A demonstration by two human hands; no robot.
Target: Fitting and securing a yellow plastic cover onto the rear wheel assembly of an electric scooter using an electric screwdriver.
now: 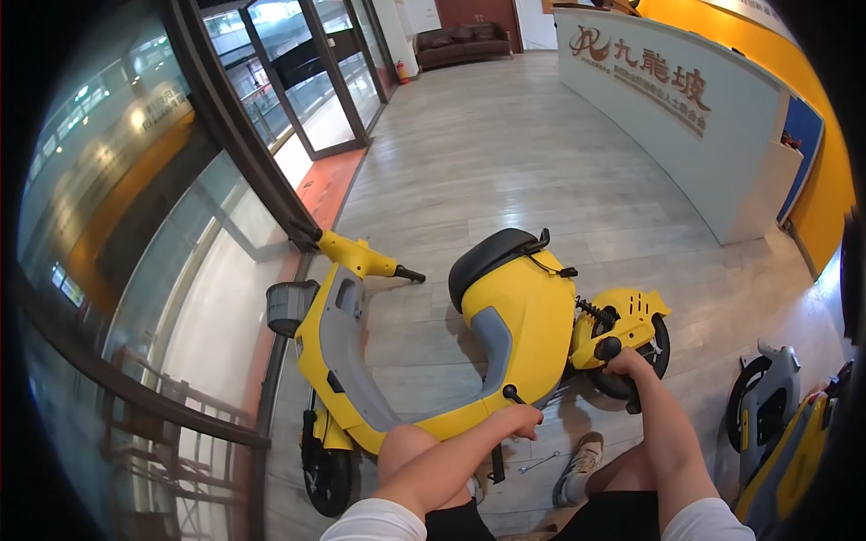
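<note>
A yellow electric scooter [532, 325] with grey panels and a black seat [492, 261] stands across in front of me, its handlebar to the left. My left hand [518, 421] is by its lower side, just below a black knob-ended part [511, 393]; the fingers are curled, and whatever they hold is hidden. My right hand [624, 362] is closed beside the rear wheel [661, 347], against a black round-ended part [609, 348]; I cannot make out whether this is a tool or part of the scooter. A metal wrench [539, 463] lies on the floor between my feet.
A second, grey and yellow scooter [785, 433] is at the right edge. Glass doors [298, 81] line the left. A white reception counter [667, 117] stands at the far right, and a brown sofa [463, 45] at the back. The scooter's black stand [498, 464] reaches down near my left foot.
</note>
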